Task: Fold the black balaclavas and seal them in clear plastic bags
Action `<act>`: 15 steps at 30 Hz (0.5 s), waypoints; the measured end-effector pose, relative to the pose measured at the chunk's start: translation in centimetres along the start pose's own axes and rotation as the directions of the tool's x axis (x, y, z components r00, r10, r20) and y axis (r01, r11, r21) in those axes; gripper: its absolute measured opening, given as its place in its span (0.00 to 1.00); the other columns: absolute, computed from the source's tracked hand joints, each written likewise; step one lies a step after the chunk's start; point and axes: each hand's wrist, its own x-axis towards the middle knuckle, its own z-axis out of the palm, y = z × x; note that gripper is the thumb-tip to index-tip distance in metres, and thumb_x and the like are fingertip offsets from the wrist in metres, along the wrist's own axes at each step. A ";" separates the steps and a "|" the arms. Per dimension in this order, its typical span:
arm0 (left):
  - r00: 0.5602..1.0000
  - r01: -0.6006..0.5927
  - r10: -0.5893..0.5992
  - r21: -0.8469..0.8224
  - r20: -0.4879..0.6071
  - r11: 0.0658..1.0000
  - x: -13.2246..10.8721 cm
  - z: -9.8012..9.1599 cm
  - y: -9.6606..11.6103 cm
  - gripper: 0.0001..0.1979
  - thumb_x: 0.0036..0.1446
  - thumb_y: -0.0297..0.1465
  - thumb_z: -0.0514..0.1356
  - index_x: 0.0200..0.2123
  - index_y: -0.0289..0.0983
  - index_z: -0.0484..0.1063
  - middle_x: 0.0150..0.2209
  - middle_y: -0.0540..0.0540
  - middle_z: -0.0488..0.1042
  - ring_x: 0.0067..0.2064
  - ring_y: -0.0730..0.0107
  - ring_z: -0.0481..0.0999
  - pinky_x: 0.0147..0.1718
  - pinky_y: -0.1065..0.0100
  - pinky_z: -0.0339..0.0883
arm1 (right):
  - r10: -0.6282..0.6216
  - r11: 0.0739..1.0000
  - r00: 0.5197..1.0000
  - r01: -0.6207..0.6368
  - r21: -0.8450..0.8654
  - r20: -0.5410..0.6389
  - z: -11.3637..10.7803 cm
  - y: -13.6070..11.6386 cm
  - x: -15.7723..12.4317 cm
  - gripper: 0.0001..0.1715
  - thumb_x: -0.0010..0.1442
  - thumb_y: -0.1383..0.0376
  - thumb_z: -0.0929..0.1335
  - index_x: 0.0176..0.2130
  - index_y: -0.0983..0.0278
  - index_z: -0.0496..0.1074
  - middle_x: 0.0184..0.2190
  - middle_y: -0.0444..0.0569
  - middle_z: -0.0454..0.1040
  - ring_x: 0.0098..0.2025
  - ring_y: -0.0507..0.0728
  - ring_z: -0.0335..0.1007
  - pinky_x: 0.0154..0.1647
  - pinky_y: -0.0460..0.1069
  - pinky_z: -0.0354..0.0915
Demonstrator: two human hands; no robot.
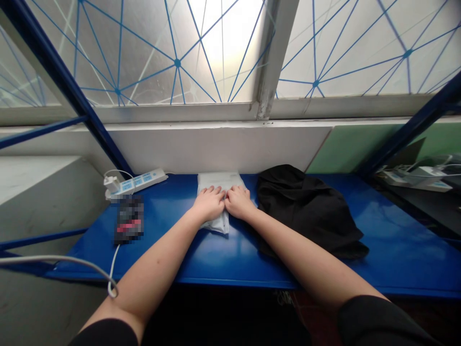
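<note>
A flat white plastic packet point(218, 179), its surface wrinkled, lies on the blue table near the wall. My left hand point(211, 203) rests on top of it, palm down with the fingers stretched out. Right beside it, my right hand point(238, 201) presses on the packet's right part with its fingers curled in, seeming to pinch the plastic. The thumbs side of both hands almost meet in the middle. What is inside the packet cannot be seen, and the hands cover much of its centre.
Crumpled black cloth point(302, 211) lies right of the packet. At the left are a white power strip point(144, 181) with a plug, a blurred-out dark device point(128, 220) and its white cable point(72, 259). Blue metal bars point(97, 129) frame the blue tabletop point(237, 266) below a window.
</note>
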 end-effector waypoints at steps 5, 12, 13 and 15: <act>1.000 0.002 -0.003 0.006 0.019 1.000 0.0 0.2 -0.2 0.27 0.65 0.34 0.47 0.66 0.38 0.63 0.69 0.41 0.59 0.69 0.48 0.57 0.66 0.49 0.50 | -0.046 0.999 0.997 0.046 0.012 0.058 -0.3 0.0 -0.3 0.18 0.64 0.64 0.60 0.43 0.68 0.77 0.44 0.62 0.76 0.48 0.66 0.71 0.48 0.54 0.63; 0.999 0.033 -0.032 -0.028 0.026 0.999 0.0 0.2 -0.4 0.28 0.66 0.36 0.47 0.67 0.40 0.62 0.72 0.41 0.53 0.72 0.42 0.49 0.67 0.47 0.46 | -0.133 0.968 0.948 0.062 0.243 0.288 -1.2 0.3 -0.8 0.18 0.62 0.65 0.60 0.36 0.68 0.77 0.35 0.59 0.80 0.36 0.61 0.76 0.35 0.49 0.65; 0.999 0.031 -0.031 -0.031 0.024 0.999 -0.1 0.2 -0.4 0.28 0.66 0.36 0.47 0.67 0.41 0.62 0.72 0.41 0.53 0.72 0.43 0.48 0.67 0.46 0.46 | -0.142 0.952 0.932 0.037 0.302 0.334 -1.2 0.5 -0.7 0.16 0.61 0.66 0.61 0.32 0.68 0.77 0.30 0.57 0.80 0.32 0.59 0.75 0.34 0.48 0.65; 0.999 0.033 -0.032 -0.035 0.021 0.999 -0.1 0.2 -0.4 0.28 0.65 0.36 0.47 0.67 0.41 0.62 0.72 0.41 0.53 0.72 0.43 0.48 0.67 0.47 0.45 | -0.154 0.896 0.892 -0.056 0.440 0.426 -1.2 0.9 -0.5 0.13 0.57 0.68 0.62 0.26 0.67 0.74 0.20 0.51 0.75 0.24 0.55 0.70 0.29 0.46 0.62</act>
